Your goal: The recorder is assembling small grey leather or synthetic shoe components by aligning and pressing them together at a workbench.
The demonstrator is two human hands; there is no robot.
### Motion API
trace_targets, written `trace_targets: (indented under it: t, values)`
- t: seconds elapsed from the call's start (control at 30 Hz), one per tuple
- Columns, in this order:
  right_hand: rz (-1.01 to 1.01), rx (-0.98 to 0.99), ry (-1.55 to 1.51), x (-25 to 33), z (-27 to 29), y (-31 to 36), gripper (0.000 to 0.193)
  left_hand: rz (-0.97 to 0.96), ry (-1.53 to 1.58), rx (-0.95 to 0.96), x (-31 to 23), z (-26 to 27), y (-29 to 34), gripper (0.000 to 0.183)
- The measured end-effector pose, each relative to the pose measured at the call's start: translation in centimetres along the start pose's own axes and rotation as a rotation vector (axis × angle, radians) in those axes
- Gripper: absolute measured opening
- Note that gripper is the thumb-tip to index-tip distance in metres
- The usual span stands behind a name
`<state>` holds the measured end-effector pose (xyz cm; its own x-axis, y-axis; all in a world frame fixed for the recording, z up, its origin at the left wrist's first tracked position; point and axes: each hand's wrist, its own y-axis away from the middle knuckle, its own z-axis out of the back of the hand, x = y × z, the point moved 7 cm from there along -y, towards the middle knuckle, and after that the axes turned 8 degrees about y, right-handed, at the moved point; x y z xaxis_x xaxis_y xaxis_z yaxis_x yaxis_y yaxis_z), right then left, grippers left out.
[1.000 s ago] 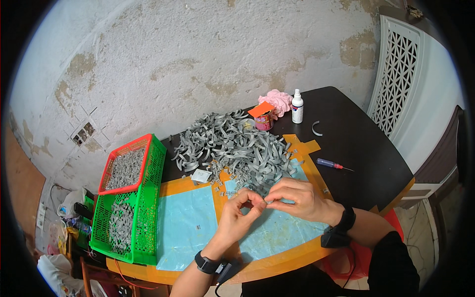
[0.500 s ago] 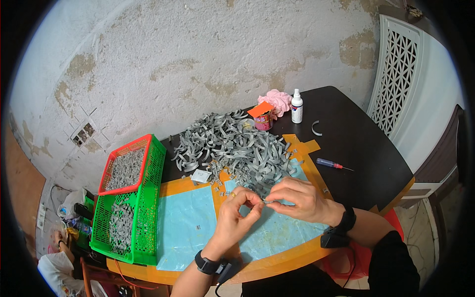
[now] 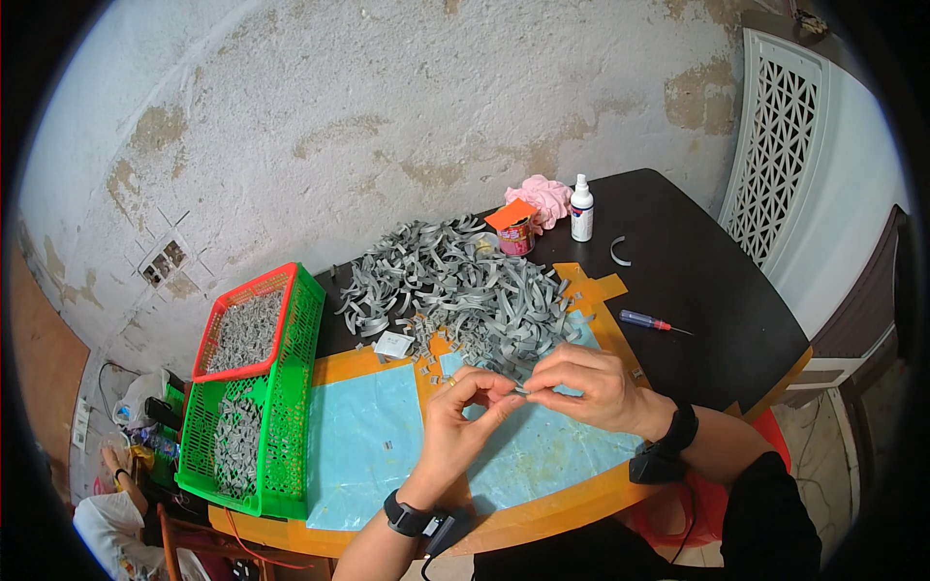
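My left hand (image 3: 467,418) and my right hand (image 3: 593,392) meet over the blue sheet (image 3: 533,450), thumbs and forefingers pinched together. Between their fingertips is a small grey piece (image 3: 521,390), mostly covered by the fingers, so its exact shape cannot be made out. Just beyond the hands lies a big heap of curved grey strips (image 3: 436,281). Small grey pieces (image 3: 426,363) are scattered along the heap's near left edge, beside a small white packet (image 3: 393,345).
At the left, a red basket (image 3: 281,334) rests on a green basket (image 3: 302,387); both hold small grey pieces. A tin (image 3: 516,238), pink cloth (image 3: 544,199) and white spray bottle (image 3: 581,211) stand at the back. A screwdriver (image 3: 647,321) lies right. Another person's arm (image 3: 128,489) shows far left.
The fingertips have shifted very slightly around the small grey piece, and both hands stay in nearly the same place. The heap and baskets look unchanged.
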<state>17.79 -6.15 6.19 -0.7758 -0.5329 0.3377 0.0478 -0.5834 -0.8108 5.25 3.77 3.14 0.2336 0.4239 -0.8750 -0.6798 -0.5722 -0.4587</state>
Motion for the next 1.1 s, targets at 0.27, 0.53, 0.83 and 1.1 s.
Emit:
trace_targets:
  t: [0.27,0.53,0.83,1.1]
  values:
    - [-0.058,0.058,-0.129,-0.4,-0.6,0.1,0.018,0.237,0.231,0.129,1.7,-0.9,0.4,0.013]
    - [-0.577,0.22,-0.761,-2.5,-3.2,1.7,0.013,0.089,0.224,-0.022,0.6,-0.1,0.4,0.008]
    - [-0.771,0.34,-0.943,-3.2,-4.1,2.8,0.011,-0.128,-0.131,0.006,-2.7,-0.5,0.4,0.012]
    - [-0.73,0.373,-0.968,-2.8,-4.1,2.6,0.011,-0.189,-0.225,0.051,-3.2,-0.9,0.6,0.011]
